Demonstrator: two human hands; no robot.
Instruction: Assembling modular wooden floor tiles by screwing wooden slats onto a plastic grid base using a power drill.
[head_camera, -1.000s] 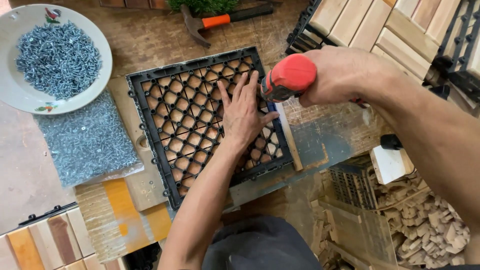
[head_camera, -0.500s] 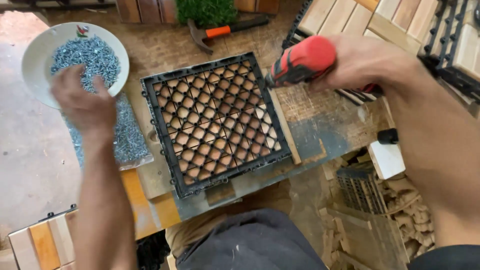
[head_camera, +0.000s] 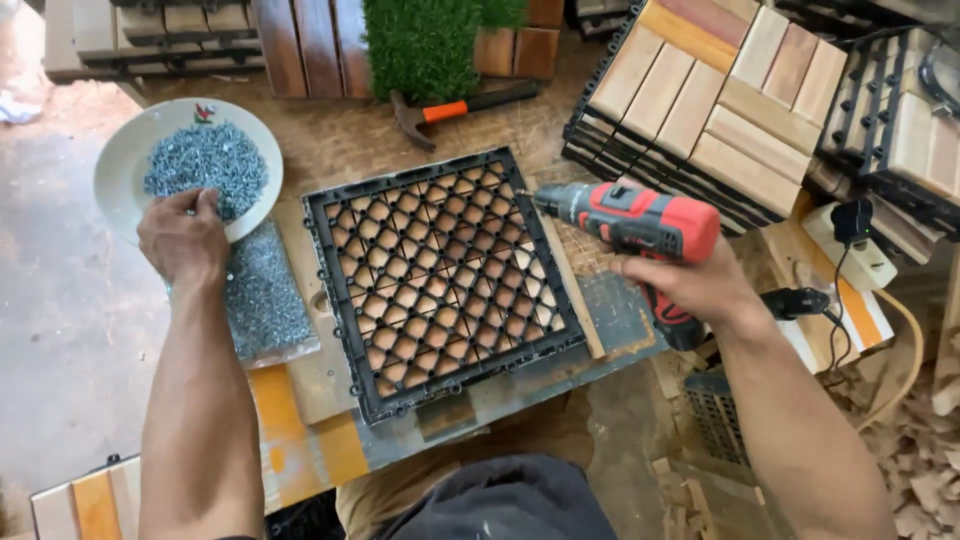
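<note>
**Hand in the screw bowl, drill held beside the grid tile**

Head view: the left hand (head_camera: 183, 238) rests at the near rim of the white bowl (head_camera: 118, 160), its fingers curled down into the heap of grey screws (head_camera: 205, 168); whether they pinch one cannot be told. The right hand (head_camera: 690, 285) grips a red and black drill (head_camera: 640, 228), held level with its tip at the right edge of the black grid tile (head_camera: 440, 280), which lies on the workbench (head_camera: 340, 135) between both hands. A hammer (head_camera: 460, 108) lies beyond the tile.

Hammer (head_camera: 455, 110) with orange-banded handle lies just beyond the black grid's far edge. Green turf patch (head_camera: 420, 45) behind hammer. Stacked wooden slat tiles (head_camera: 700, 100) to hammer's right.
</note>
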